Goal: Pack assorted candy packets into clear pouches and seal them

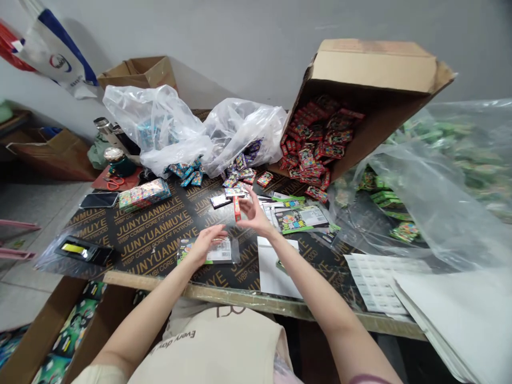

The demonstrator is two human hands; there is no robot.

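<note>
- The small red packet (237,208) stands upright between the fingertips of the right hand (254,215), which pinch it at its side, above the middle of the bench (160,240).
- The left hand (205,242) lies with fingers spread and slack on a clear-sleeved card pack (216,252) near the front edge of the bench; it presses the pack flat and grips nothing.
- The two hands are just apart, the right one higher and farther from the body.
- The dark top of the bench bears repeated gold print: "JUNYUANMUYE" and under it "WBP COMBI CORE F-F PLYWOOD".
- A tipped cardboard box (372,80) at the back right spills red packets (316,144) onto the bench; their print is too small to read.
- Two clear plastic bags (188,128) at the back hold blue and multicoloured small packs (240,170).
- A green-edged printed card (302,218) lies just right of the right hand.
- A white sticker sheet (374,280) lies at the right front.
- A phone (98,200) and orange-handled scissors (115,184) lie at the left.
- The beige cloth at the person's lap (216,346) shows "Every day", seen upside down.
</note>
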